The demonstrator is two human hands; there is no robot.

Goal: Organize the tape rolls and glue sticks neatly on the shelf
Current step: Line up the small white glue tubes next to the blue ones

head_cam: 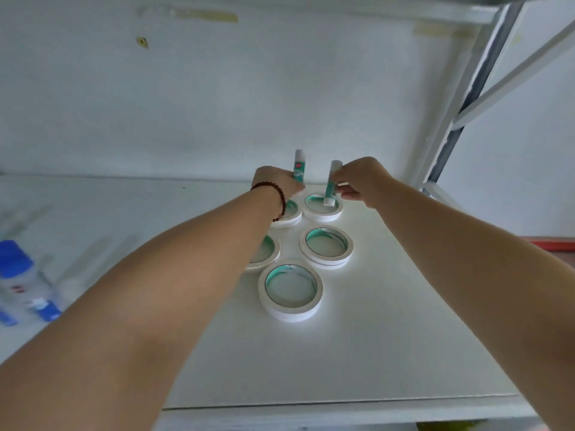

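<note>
1. Head view is looking down on a white shelf (389, 353), where 5 white tape rolls with teal inner rims are lying flat in the middle of the frame.
2. Nearest tape roll (290, 290) is sitting alone at the front; behind it, the middle right tape roll (326, 247) and the middle left tape roll (264, 253) are forming a pair, the left one partly hidden by a forearm.
3. Farther back, the rear right tape roll (322, 207) and the rear left tape roll (287, 214) are lying just beside each other.
4. Left hand (275, 183), wearing a dark beaded bracelet (278, 199) at the wrist, is closing its fingers around the left glue stick (299, 165), which is standing upright above the rear left roll.
5. Right hand (364, 181) is pinching the right glue stick (331, 183) between fingertips; the stick is tilting slightly, its lower end sitting inside the ring of the rear right roll.
6. Blurred blue-capped bottles (18, 281) are showing at the lower left of the frame.
7. Metal shelf upright (460, 113) is running along the upper right.
</note>
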